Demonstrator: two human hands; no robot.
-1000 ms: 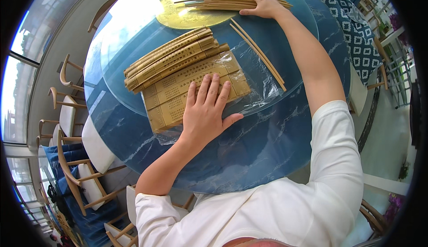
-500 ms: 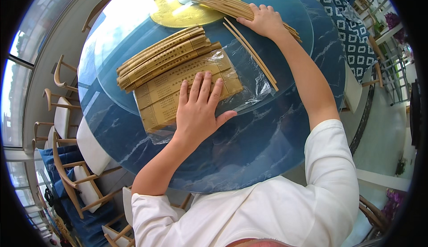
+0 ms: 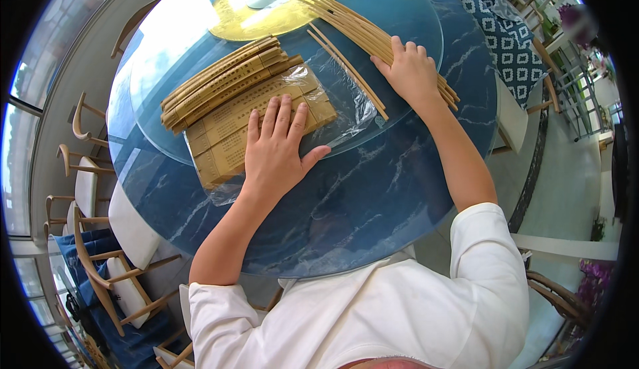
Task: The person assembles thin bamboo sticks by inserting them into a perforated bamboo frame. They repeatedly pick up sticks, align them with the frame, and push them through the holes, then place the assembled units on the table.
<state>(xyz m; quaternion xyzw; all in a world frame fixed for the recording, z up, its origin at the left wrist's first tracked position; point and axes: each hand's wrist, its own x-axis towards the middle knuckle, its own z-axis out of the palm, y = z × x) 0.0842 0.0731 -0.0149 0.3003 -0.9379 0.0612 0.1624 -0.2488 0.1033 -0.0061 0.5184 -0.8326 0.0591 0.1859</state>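
Observation:
My left hand lies flat with its fingers apart on a stack of brown paper chopstick sleeves in clear plastic wrap. More sleeves in a loose pile overlap the far side of that stack. Over at the right, my right hand is closed over a bundle of wooden chopsticks, its thumb on the near left side. The sticks fan out at their far end. Two single chopsticks lie side by side between the sleeves and the bundle, across the plastic wrap.
Everything lies on a round blue marbled table with a glass turntable. A yellow disc sits at its centre. Wooden chairs stand at the left. A patterned blue-and-white cloth covers something at the far right.
The right hand has drawn the chopstick bundle nearer and to the right, and the bundle now points more toward me. My left hand stays flat on the wrapped sleeves. The view has shifted slightly.

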